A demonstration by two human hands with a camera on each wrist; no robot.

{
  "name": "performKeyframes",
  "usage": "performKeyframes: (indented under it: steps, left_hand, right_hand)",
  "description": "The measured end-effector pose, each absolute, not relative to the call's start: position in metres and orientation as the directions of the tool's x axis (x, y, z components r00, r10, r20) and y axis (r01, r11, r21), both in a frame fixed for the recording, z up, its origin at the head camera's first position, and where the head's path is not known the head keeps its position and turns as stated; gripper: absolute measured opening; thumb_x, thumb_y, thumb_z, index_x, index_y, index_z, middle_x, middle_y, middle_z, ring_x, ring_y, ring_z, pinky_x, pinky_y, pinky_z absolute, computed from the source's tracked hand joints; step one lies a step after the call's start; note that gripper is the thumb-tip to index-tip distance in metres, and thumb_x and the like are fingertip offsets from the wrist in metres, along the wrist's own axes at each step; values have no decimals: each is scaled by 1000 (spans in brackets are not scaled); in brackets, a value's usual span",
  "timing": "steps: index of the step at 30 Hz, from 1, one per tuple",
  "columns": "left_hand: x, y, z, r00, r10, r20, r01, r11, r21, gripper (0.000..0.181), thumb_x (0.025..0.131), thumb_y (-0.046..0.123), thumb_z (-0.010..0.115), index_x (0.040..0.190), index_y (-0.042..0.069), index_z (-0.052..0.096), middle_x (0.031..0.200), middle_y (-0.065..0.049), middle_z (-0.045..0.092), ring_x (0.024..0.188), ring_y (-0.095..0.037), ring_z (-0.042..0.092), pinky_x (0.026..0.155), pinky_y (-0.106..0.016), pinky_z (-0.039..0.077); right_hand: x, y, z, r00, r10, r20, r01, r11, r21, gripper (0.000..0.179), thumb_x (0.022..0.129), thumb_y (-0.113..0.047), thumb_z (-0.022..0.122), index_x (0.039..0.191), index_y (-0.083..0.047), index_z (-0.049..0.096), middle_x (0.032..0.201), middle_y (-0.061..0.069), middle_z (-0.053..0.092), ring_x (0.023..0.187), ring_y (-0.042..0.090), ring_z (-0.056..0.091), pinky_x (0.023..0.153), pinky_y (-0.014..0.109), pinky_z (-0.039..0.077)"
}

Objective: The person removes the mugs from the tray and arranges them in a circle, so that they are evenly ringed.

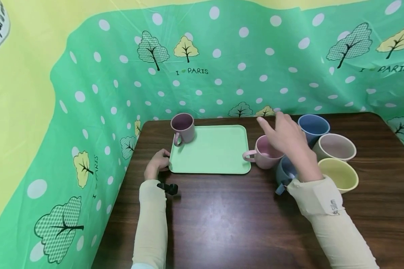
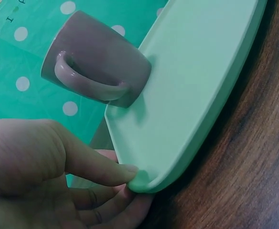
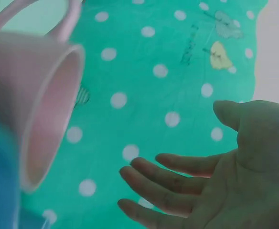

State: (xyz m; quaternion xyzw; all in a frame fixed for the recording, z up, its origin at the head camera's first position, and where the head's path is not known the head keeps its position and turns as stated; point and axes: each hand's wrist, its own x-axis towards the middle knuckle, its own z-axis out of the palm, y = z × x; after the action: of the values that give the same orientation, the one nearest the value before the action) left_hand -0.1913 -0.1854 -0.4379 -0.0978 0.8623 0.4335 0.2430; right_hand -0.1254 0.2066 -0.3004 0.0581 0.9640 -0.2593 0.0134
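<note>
A light green tray (image 1: 212, 153) lies on the table, and my left hand (image 1: 157, 163) pinches its near left corner, thumb on the rim and fingers below in the left wrist view. On the tray's far left corner stands a mauve mug (image 2: 101, 62), its handle towards me. My right hand (image 1: 286, 136) is raised above the mugs on the right, fingers spread and holding nothing. Below it stands a pink mug (image 1: 265, 155), handle to the left by the tray's right edge. A grey-blue mug (image 1: 282, 170) is partly hidden by the right forearm.
Right of the right hand stand a blue mug (image 1: 313, 127), a pale pinkish mug (image 1: 334, 147) and a yellow mug (image 1: 340, 175), close together. A green dotted cloth (image 1: 222, 74) hangs behind and to the left of the dark wooden table (image 1: 222, 216).
</note>
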Motion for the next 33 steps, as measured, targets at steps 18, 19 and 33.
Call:
performKeyframes:
  steps: [18,19,33]
  left_hand:
    - [-191,-190,-440,-876,24,-482,-374,597,710,39,83,-5,46,121,2,47,122,-19,46,89,-25,51,74,-30,49]
    - [-191,-190,-440,-876,23,-481,-376,591,714,39,83,-6,46,121,2,48,121,-19,46,88,-25,51,74,-29,49]
    - [-190,-186,-441,-881,23,-473,-370,591,717,37,84,-5,46,120,3,49,120,-18,47,90,-25,49,76,-30,48]
  right_hand:
    - [-205,112,-354,-969,-172,179,-248,631,-735,72,91,-39,62,146,-5,31,140,16,44,128,30,43,106,46,36]
    - [-208,107,-359,-967,-182,176,-252,625,-739,73,90,-38,63,146,-5,31,140,16,44,128,30,43,106,45,37]
    - [-235,60,-405,-966,-236,104,-221,550,-806,85,86,-41,68,151,-12,21,146,16,35,131,27,41,103,46,41]
